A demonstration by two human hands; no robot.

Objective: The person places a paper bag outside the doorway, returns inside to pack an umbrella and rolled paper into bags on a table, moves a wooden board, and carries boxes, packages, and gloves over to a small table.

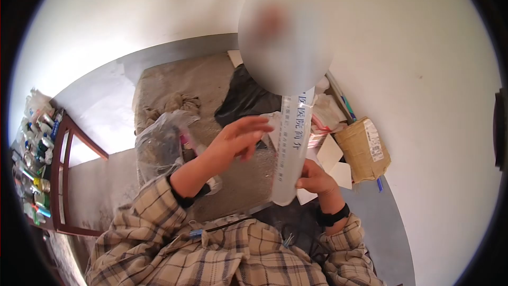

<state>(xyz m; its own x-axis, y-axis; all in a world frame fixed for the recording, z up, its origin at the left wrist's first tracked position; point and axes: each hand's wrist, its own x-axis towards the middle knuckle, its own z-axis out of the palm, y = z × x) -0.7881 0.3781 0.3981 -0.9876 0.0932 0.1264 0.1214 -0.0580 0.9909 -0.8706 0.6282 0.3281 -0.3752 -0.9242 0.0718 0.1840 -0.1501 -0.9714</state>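
Observation:
Upright in front of me stands a long white plastic bag (290, 151), narrow as if folded or rolled, with blue printed characters down its length. My right hand (316, 178) grips its lower right edge, the thumb over the front. The bag's upper end runs into a blurred patch. To the left of the bag, my left hand (239, 136) is raised with fingers apart and holds nothing. Below it is a cloth-covered surface (246, 180). A black plastic bag (246, 95) lies behind the left hand, and a clear plastic bag (164, 140) sits to its left.
At the right are a taped brown cardboard package (364, 148), white cards (330, 153) and a blue-green stick (348, 107), close to the wall (423, 100). On the far left, a dark red wooden table (59, 180) carries many small bottles (37, 148). A crumpled brown cloth (177, 104) lies behind the clear bag.

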